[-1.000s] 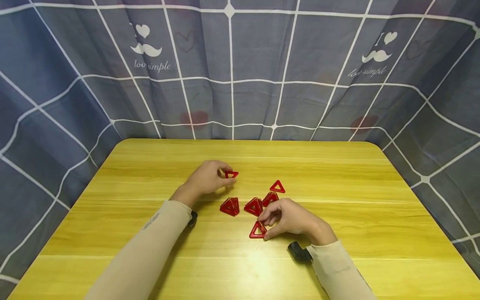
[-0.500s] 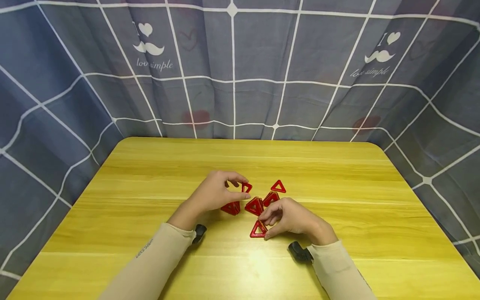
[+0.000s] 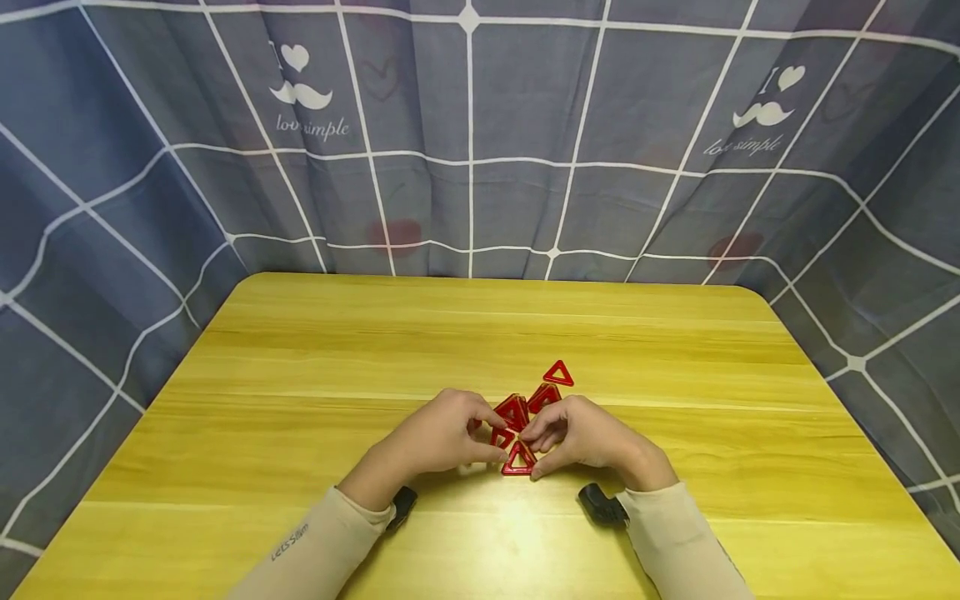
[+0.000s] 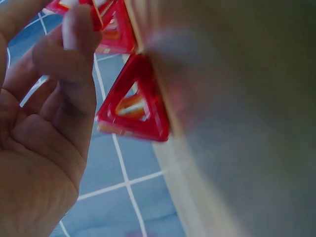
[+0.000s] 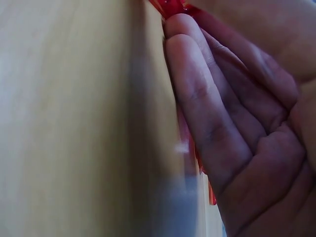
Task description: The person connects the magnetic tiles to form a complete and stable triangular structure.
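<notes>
In the head view, my left hand (image 3: 438, 433) pinches a red triangular magnetic tile (image 3: 504, 431) between thumb and fingers. It is right at the left side of a front group of red triangle tiles (image 3: 517, 472). My right hand (image 3: 588, 433) grips that group from the right, thumb at its lower corner and fingers at its upper side. Just behind stand two red pyramids, the nearer one (image 3: 513, 410) and one to its right (image 3: 545, 398). Another red pyramid (image 4: 163, 118) shows beside my left hand in the left wrist view; the hand mostly hides it from the head camera.
A single red triangle tile (image 3: 558, 375) lies flat behind the pyramids. All of this is on a yellow wood-grain table (image 3: 360, 333). A grey-blue checked curtain (image 3: 510, 208) surrounds its back and sides.
My left hand has carried its tile from the far left, rightward and toward me, past the left pyramid to the front group. The right hand has kept its hold in place.
</notes>
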A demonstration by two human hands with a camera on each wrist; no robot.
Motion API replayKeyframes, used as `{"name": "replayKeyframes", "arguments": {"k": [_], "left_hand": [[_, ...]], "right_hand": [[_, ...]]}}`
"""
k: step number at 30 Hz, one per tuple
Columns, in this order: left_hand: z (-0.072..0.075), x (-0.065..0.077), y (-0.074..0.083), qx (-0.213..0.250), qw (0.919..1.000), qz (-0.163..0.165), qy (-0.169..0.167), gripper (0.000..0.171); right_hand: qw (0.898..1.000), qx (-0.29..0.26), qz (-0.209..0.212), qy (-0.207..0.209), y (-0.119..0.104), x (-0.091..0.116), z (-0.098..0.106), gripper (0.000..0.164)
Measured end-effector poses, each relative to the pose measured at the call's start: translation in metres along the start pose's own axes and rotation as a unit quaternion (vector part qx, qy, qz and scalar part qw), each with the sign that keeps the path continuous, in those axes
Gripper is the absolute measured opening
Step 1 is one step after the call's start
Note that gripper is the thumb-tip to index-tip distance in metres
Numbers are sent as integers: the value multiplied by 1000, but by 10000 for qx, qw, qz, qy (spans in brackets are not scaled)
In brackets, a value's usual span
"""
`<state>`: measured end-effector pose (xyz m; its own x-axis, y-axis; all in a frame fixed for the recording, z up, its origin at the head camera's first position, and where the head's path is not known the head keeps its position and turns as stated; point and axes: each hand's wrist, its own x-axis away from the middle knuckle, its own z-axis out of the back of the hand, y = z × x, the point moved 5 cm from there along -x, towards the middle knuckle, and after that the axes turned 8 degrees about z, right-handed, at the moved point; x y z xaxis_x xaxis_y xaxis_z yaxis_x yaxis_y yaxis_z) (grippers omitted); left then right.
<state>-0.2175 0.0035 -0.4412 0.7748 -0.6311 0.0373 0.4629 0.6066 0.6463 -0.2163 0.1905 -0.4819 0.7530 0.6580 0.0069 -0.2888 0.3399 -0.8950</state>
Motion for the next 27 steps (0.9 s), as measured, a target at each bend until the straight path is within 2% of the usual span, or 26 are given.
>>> {"name": "replayKeyframes", "arguments": {"k": [5,13,20,27], "left_hand": [[-11,2,0,60,9999,51,-150,29],[-14,2,-3,14,9992,369,-156,28],[-19,2,-9,544,9965,565,-288,26],[-22,3,-6,728,9946,640,-379,29]], "right_hand": [[9999,-13,119,-43,0,0,0,32],[9998,-14,165,-63,0,0,-1,31],[9997,-14,212,-79,0,0,-2,33],[9994,-36,342,-104,-2,-2,-3,34]]}}
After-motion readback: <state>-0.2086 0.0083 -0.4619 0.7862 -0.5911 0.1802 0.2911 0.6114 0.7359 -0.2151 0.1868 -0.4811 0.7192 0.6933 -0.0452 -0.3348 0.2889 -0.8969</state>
